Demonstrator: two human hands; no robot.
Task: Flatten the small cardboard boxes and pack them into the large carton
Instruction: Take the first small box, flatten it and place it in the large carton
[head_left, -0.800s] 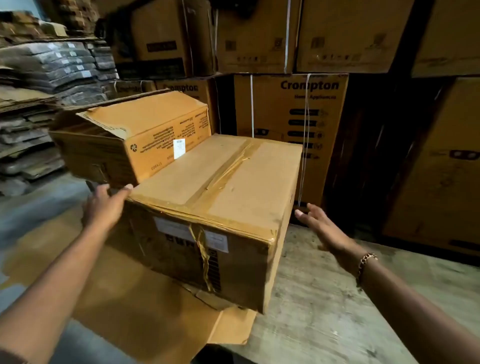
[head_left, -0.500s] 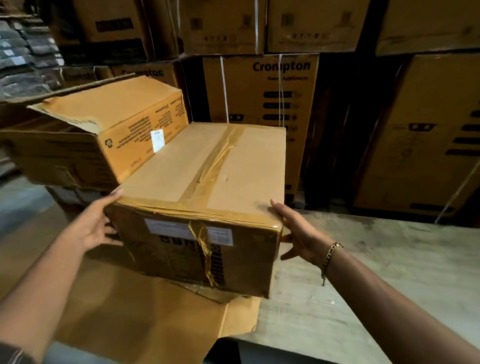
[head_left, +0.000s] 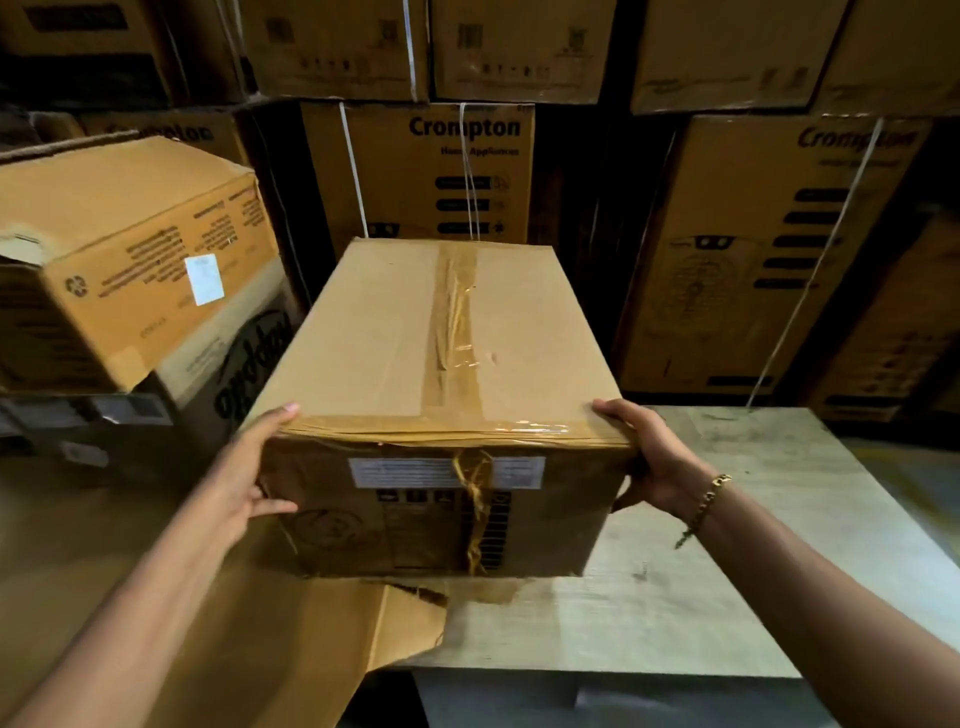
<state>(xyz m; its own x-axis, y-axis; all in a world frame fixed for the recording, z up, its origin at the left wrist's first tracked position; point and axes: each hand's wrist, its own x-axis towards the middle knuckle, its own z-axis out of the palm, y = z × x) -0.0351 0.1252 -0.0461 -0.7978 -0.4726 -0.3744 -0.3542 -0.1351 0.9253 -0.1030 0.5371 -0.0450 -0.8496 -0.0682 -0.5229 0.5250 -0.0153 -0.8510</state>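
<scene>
The left hand (head_left: 244, 478) and the right hand (head_left: 654, 462) each grip a near corner of the taped cardboard box (head_left: 415, 332), fingers curled round its edges. It sits sealed, contents hidden, on a flattened cardboard sheet (head_left: 291, 639) over the wooden table (head_left: 701, 597), beside another carton (head_left: 130, 249).

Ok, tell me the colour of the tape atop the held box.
Glossy brown tape on the box, clearest in the head view.

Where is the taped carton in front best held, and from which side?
By its two near corners, one from each side, as the left hand and right hand do: the taped carton is wide, sealed, without handles.
</scene>
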